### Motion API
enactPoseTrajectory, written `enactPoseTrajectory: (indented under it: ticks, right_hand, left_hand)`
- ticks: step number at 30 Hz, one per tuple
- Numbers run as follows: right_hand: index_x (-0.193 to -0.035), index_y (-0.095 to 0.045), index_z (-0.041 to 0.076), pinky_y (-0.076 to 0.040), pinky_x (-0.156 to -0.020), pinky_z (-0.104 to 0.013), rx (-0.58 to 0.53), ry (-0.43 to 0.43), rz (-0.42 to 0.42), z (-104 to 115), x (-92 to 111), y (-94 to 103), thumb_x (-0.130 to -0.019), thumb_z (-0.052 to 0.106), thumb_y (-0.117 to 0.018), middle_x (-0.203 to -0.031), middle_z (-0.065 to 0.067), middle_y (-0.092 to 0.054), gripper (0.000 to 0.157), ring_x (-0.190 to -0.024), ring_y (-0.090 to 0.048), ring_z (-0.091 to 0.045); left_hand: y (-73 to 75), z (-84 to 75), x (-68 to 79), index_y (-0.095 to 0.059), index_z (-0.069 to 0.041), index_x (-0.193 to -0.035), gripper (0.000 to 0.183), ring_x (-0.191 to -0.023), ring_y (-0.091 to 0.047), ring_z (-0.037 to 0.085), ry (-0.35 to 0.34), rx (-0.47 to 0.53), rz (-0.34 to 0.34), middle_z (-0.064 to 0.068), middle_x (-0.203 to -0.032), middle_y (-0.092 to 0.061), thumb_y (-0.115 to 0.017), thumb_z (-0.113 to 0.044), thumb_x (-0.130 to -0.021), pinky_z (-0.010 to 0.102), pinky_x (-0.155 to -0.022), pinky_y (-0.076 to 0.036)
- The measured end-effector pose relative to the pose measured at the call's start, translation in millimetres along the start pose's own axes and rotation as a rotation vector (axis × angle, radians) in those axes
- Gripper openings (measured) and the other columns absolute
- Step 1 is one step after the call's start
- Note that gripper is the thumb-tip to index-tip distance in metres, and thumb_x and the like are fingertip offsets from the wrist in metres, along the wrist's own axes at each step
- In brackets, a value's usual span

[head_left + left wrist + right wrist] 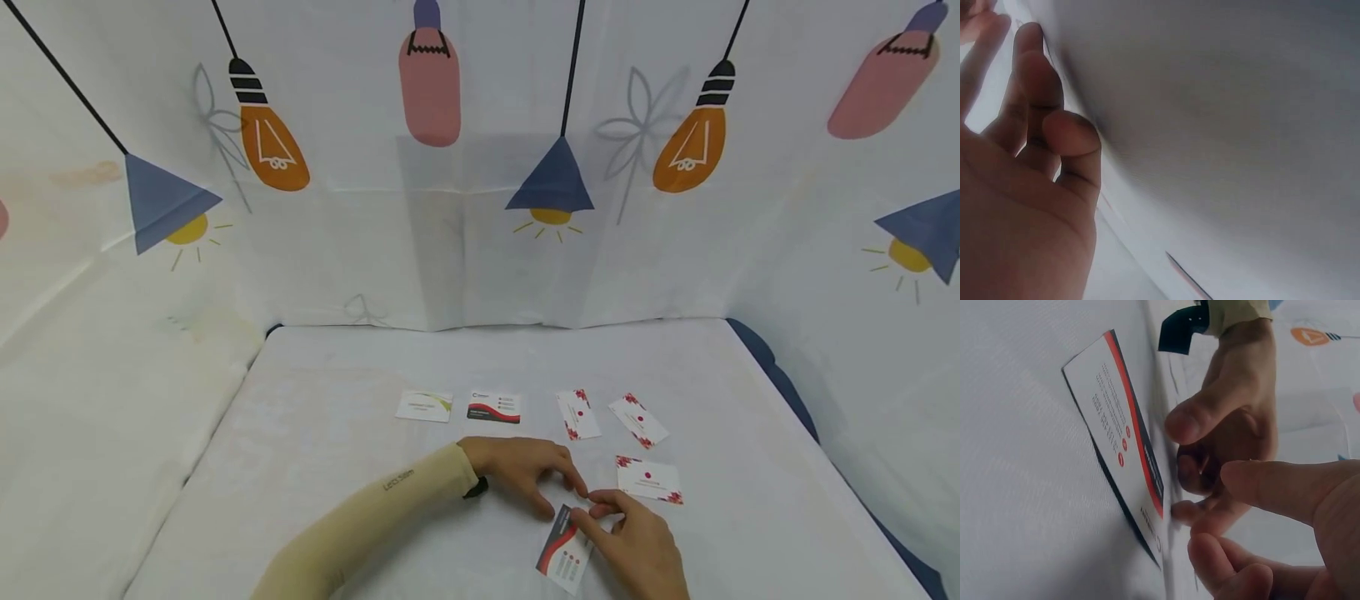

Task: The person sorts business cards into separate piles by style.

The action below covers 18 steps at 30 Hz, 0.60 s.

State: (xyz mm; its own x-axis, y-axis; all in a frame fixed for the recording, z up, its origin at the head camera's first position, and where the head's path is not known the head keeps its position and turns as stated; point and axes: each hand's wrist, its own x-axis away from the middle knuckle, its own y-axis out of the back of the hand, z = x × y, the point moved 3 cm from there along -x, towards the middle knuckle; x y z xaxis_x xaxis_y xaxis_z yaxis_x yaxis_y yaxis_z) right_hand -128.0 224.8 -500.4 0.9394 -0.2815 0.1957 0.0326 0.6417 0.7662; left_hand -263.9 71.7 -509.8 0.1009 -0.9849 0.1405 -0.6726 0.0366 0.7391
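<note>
White cloth is covering the table [337, 467], and both hands are meeting near its front edge over a business card [564, 552] with a dark corner, a red curve and a white field carrying red dots and small print. That card is lying flat on the cloth, just in front of the person, with its far end under the fingertips. The right hand [637, 546] is coming in from below with fingers curled, and its fingertips [1186, 511] are pressing at the card's far edge (the right wrist view is showing them at the dark-and-red end); whether they are actually pinching the card or only touching it, I cannot tell. The left hand [525, 471], in a beige sleeve [375, 517], is arching over the same spot with fingers bent and thumb [1192, 420] hanging loose just above the card's edge, holding nothing that is showing. Beyond the hands, 5 more cards are lying apart on the cloth: a white one with a green swoosh [424, 406], a white one with a red and dark band [494, 407], and 3 white cards with red floral corners [578, 414] [638, 420] [648, 480], the last sitting near the right hand.
</note>
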Motion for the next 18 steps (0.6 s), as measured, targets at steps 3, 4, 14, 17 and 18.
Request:
enactPoseTrajectory:
  ticks: [3,4,14,17,18]
  right_hand:
    - [-0.112,-0.074,0.015,-0.035,-0.056,-0.026,0.006,0.014,-0.005,-3.7,0.7,1.1,-0.078,0.056,-0.081,-0.083,0.011,-0.065,0.054,-0.066,-0.048,-0.013]
    - [-0.112,-0.074,0.014,-0.035,-0.056,-0.025,0.007,0.017,-0.007,-4.7,1.1,2.0,-0.078,0.056,-0.082,-0.083,0.011,-0.065,0.054,-0.065,-0.048,-0.013]
    - [-0.117,-0.072,0.010,-0.037,-0.055,-0.024,-0.062,-0.014,0.032,-15.7,0.8,11.7,-0.081,0.046,-0.083,-0.087,0.007,-0.069,0.052,-0.064,-0.049,-0.015]
    - [-0.118,-0.072,0.009,-0.039,-0.056,-0.025,-0.085,-0.032,0.049,-17.1,-0.6,12.6,-0.082,0.045,-0.083,-0.088,0.005,-0.070,0.052,-0.066,-0.050,-0.016]
    - [-0.118,-0.072,0.008,-0.039,-0.056,-0.025,-0.094,-0.039,0.054,-17.7,-1.1,12.6,-0.082,0.044,-0.083,-0.088,0.005,-0.070,0.052,-0.067,-0.050,-0.017]
  left_hand:
    - [-0.4,-2.4,-3.6,-0.065,-0.024,-0.136,0.053,-0.103,-0.050,-0.003,0.000,-0.021,0.041,-0.012,-0.116,-0.058,-0.083,-0.024,-0.086,0.012,-0.092,-0.038]
    - [-0.7,-3.0,-4.4,-0.065,-0.025,-0.136,0.054,-0.103,-0.050,-0.003,-0.001,-0.021,0.054,-0.012,-0.116,-0.057,-0.084,-0.023,-0.085,0.013,-0.091,-0.038]
    - [0.3,-8.3,-8.7,-0.060,-0.034,-0.141,0.071,-0.103,-0.046,-0.002,0.017,-0.090,0.158,-0.013,-0.117,-0.049,-0.083,-0.011,-0.078,0.013,-0.090,-0.037]
    - [0.8,-10.6,-10.0,-0.058,-0.035,-0.143,0.074,-0.104,-0.045,-0.002,0.022,-0.110,0.172,-0.013,-0.118,-0.048,-0.084,-0.013,-0.078,0.013,-0.089,-0.037]
    - [1.0,-11.2,-10.5,-0.058,-0.035,-0.144,0.074,-0.104,-0.045,-0.002,0.024,-0.117,0.174,-0.013,-0.117,-0.048,-0.084,-0.013,-0.078,0.013,-0.089,-0.037]
